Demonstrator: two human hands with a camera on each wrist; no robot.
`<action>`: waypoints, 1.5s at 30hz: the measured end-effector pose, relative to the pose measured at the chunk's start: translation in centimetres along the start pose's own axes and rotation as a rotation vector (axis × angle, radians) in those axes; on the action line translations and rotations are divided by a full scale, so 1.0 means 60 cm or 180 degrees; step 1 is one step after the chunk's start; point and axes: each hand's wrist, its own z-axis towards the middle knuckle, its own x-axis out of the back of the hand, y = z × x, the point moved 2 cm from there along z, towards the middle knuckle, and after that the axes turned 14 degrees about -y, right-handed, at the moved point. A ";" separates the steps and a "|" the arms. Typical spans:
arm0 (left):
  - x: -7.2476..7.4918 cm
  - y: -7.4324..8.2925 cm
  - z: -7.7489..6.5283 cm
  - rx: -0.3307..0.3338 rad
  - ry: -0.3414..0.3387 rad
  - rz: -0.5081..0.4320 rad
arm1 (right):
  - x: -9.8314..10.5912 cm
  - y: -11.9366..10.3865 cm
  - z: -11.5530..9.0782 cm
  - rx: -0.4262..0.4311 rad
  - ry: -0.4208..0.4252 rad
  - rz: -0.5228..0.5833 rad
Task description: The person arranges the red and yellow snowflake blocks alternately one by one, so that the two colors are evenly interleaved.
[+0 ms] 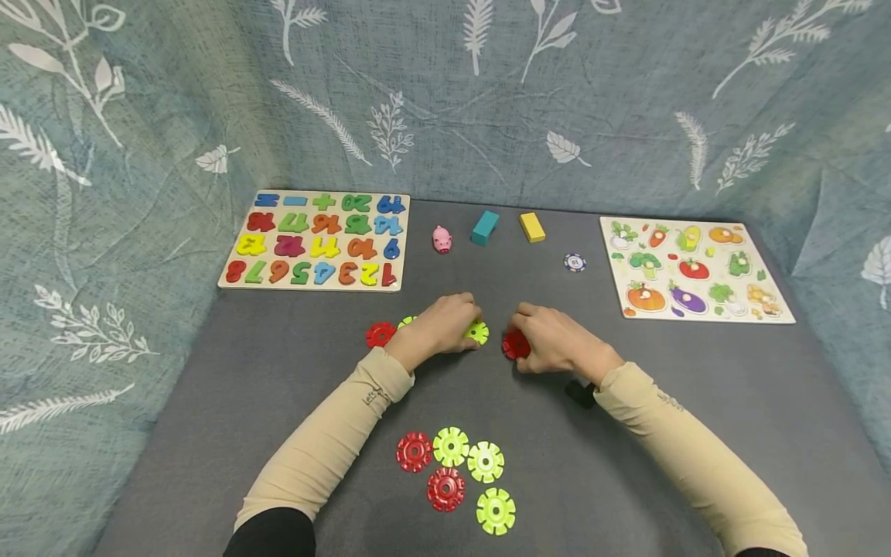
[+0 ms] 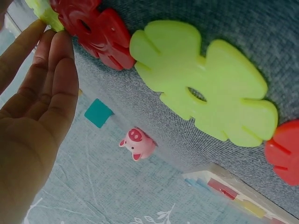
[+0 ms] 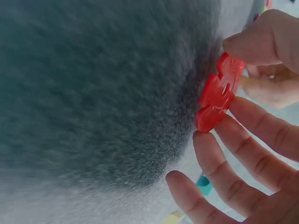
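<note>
Four notched plastic interlocking discs lie in a row under my left hand point(image 1: 445, 325): a red disc point(image 1: 380, 334) at the left end, then a yellow-green disc point(image 2: 201, 84), a red disc point(image 2: 96, 32) and another yellow-green disc point(image 1: 477, 333) at the right end. My left thumb and fingertips are at the edges of that last disc. Just to the right, my right hand point(image 1: 557, 340) pinches a separate red disc point(image 3: 219, 95) between thumb and fingers, close to the tabletop. A gap separates it from the row.
Nearer the body lie loose discs, red point(image 1: 445, 489) and yellow-green point(image 1: 496, 511). Behind stand a number board point(image 1: 313, 241), a pink pig point(image 1: 442, 239), a teal block point(image 1: 485, 228), a yellow block point(image 1: 532, 227), a poker chip point(image 1: 575, 262) and a vegetable board point(image 1: 696, 269).
</note>
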 end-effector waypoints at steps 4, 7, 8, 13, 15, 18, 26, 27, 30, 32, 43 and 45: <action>0.000 0.002 -0.002 -0.0009 0.0029 0.0011 | 0.005 0.007 0.020 -0.0025 -0.0022 0.0076; 0.000 0.003 -0.003 -0.0021 0.0050 -0.0002 | 0.006 0.008 0.030 -0.0040 -0.0044 0.0093; 0.000 0.003 -0.003 -0.0024 0.0056 -0.0013 | 0.007 0.008 0.032 -0.0046 -0.0053 0.0090; -0.002 0.002 -0.003 -0.0010 0.0059 -0.0029 | 0.008 0.005 0.040 -0.0052 -0.0067 0.0083; -0.002 0.001 -0.003 0.0002 0.0049 -0.0029 | 0.009 0.004 0.042 -0.0057 -0.0070 0.0072; -0.001 0.001 -0.003 0.0013 0.0032 -0.0034 | 0.008 0.003 0.041 -0.0048 -0.0071 0.0053; 0.002 0.002 -0.005 0.0009 -0.0008 -0.0092 | 0.007 0.002 0.041 0.0014 -0.0038 0.0058; 0.002 0.002 -0.005 0.0009 -0.0013 -0.0096 | 0.006 0.002 0.041 0.0019 -0.0036 0.0064; 0.001 0.001 -0.005 0.0007 -0.0020 -0.0098 | 0.005 0.001 0.040 0.0033 -0.0044 0.0087; 0.001 0.001 -0.004 0.0007 -0.0021 -0.0090 | 0.004 0.000 0.040 0.0039 -0.0047 0.0104; 0.001 0.002 -0.005 0.0006 -0.0003 -0.0056 | 0.003 0.001 0.039 0.0034 -0.0017 0.0141; 0.000 0.001 -0.004 0.0016 -0.0007 -0.0058 | 0.002 0.001 0.039 0.0042 -0.0011 0.0153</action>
